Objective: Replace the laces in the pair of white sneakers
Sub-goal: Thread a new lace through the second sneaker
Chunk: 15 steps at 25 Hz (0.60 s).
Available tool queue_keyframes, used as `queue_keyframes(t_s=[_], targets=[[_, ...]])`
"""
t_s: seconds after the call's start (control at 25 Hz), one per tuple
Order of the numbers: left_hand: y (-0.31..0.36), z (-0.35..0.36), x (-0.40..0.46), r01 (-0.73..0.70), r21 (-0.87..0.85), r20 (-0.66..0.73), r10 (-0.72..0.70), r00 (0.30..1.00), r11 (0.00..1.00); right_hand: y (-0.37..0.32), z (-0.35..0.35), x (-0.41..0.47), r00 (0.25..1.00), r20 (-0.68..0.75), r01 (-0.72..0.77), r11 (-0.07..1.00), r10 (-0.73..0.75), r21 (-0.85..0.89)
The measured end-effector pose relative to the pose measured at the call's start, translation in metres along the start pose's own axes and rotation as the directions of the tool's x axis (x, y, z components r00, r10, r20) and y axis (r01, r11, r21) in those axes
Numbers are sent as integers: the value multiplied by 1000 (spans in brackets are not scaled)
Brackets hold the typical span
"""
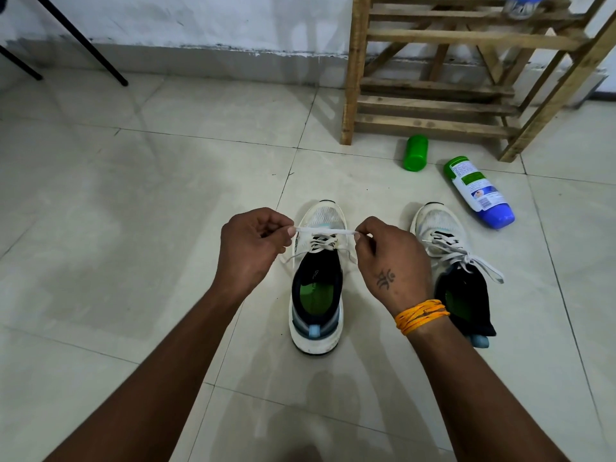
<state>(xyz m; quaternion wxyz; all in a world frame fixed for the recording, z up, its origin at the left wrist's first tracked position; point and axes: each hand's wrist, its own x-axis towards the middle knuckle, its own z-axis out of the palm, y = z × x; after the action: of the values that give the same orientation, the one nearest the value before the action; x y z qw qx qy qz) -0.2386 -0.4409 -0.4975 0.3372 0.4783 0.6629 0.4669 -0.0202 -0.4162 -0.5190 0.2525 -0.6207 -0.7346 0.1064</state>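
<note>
Lace (325,232) pinched taut between fingers (289,231) of both hands above left sneaker (316,285), likely slipping free if tugged unevenly.

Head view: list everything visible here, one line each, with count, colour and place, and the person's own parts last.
sneakers: 2, white with dark collars and green insoles, side by side on the floor, toes away from the camera; the second stands to the right
lace: 1, white, stretched between both hands above the left sneaker
green bottle: 1, green, lying by the rack foot
lotion bottle: 1, white with green and blue ends, lying right of the green bottle
rack: 1, bare wood, against the wall at upper right
clear bottle: 1, blue cap, on the rack, cropped by the frame
black legs: 2, black, upper left
floor: pale tiles
wrist thread: orange, right wrist
left hand: pinches the lace
right hand: pinches the lace
</note>
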Motion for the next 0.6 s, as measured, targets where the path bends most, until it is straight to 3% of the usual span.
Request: queue_keyframes(t_s=[0.12,0.24,0.32,0.44,0.52,0.6], targets=[[2,5,-4,-28,24,50,26,998,999,-7,-2,-3,998,49,47,999,-47,11],[7,15,-8,-72,30,136,68,988,997,-26,-2,-2,974,165,84,919,-158,385],[7,18,-9,-90,23,150,86,985,996,-32,2,1,954,271,-47,826,-131,562],[-1,19,-11,-57,66,106,49,993,996,-25,9,5,964,266,-163,801,5,575],[-13,18,-12,-14,253,63,-2,998,967,-19,14,6,973,220,-176,831,66,528],[-22,18,-13,113,284,75,-139,987,952,-15,17,4,977,184,-183,860,107,476]])
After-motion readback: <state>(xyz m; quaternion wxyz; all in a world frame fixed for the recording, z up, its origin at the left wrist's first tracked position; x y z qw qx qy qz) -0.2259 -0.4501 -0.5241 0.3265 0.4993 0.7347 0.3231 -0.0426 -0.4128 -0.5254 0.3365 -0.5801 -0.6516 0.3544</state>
